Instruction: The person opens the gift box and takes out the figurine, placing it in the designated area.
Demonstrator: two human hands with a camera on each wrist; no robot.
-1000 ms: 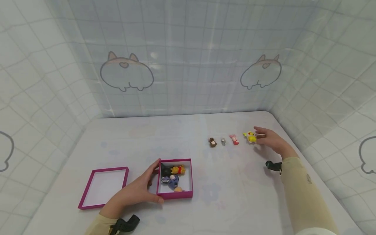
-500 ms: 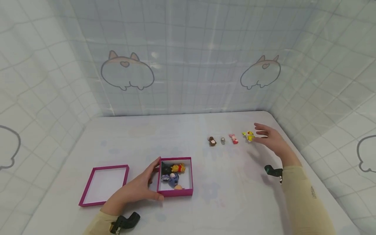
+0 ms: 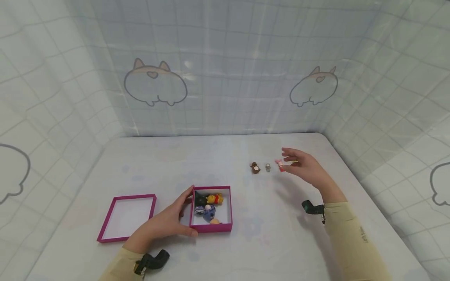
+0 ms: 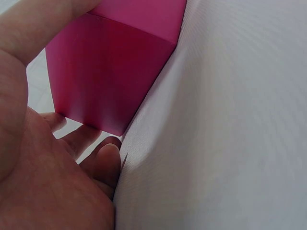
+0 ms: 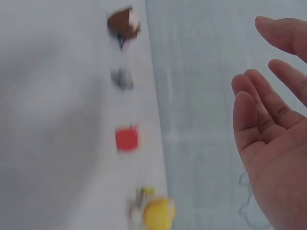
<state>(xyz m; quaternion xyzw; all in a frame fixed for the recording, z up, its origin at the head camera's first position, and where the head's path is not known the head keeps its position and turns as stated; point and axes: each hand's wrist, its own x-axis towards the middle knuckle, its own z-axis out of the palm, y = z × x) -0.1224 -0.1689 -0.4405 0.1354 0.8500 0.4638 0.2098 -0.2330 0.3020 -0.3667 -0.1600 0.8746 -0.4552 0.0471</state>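
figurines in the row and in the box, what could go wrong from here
The right grip hovers near the pink-and-red figurine and the yellow figurine, so picking one might knock the other. The grey figurine looks smallest in its row and might slip from a pinch. The left grip holds the magenta box; a nudge could slide the Winnie the Pooh figurine lying inside.

The head camera is looking forward and down across the table. The left wrist's is facing the box up close, upper left; the right wrist's is viewing figures at left, which the head's is sharing right of centre.
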